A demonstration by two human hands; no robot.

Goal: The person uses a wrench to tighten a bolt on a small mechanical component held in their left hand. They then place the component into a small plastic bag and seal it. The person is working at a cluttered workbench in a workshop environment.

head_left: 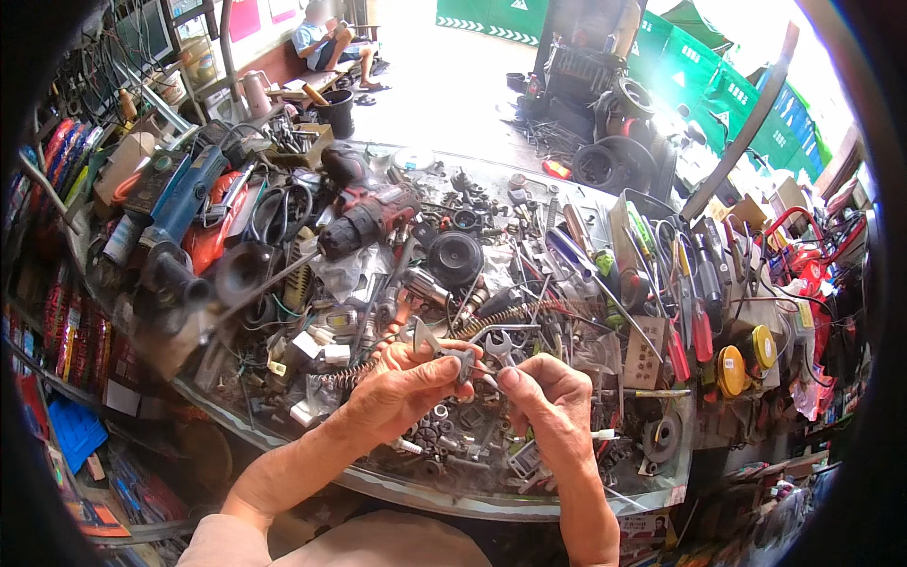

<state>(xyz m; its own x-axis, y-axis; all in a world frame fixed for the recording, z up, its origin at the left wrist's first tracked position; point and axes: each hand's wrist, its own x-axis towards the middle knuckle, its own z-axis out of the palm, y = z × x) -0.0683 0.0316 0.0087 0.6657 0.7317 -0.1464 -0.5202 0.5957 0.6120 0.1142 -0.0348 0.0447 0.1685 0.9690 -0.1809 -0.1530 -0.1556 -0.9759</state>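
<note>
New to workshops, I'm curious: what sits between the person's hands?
In the head view, a grey metal piece held by the left hand and, beside it, the head of a silver wrench held by the right hand.

- Over the near middle of the worktop: left hand with a part, right hand just right of it with a wrench.
- Far left on the worktop: a power drill, with a grinder farther left.
- Right of the drill, beyond the hands: a disc.
- Right side: a carton, screwdrivers just right of it.
- Behind the worktop: a bucket far left, tyres far right.
</note>
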